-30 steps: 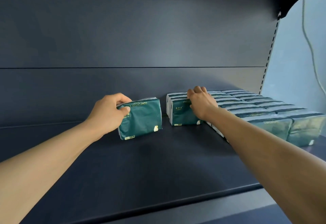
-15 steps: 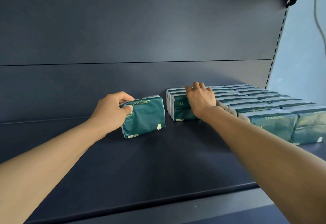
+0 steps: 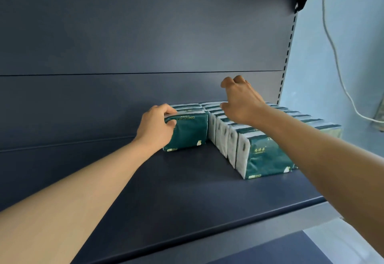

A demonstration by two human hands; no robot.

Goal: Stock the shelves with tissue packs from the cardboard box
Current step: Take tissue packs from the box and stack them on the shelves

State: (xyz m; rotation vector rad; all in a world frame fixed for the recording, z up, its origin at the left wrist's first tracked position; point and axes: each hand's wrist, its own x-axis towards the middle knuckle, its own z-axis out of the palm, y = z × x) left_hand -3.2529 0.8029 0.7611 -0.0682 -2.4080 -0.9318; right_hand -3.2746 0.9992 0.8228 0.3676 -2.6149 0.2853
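Observation:
My left hand (image 3: 155, 127) grips the left end of a dark green tissue pack (image 3: 190, 131) that stands upright on the dark shelf (image 3: 176, 191), its right side against the stocked packs. Several green and white tissue packs (image 3: 257, 151) stand in rows from the middle of the shelf to its right end. My right hand (image 3: 241, 101) hovers above the back of those rows, fingers loosely curled and holding nothing. The cardboard box is out of view.
The shelf's dark back panel (image 3: 145, 45) rises behind the packs. A slotted upright (image 3: 287, 56) marks the right end of the unit. A white cable (image 3: 336, 60) hangs down the pale wall on the right. Bare shelf lies left of and in front of the packs.
My left hand slid its pack to the right until it met the stocked rows. My right hand lifted off the packs it was pressing and now hovers above them.

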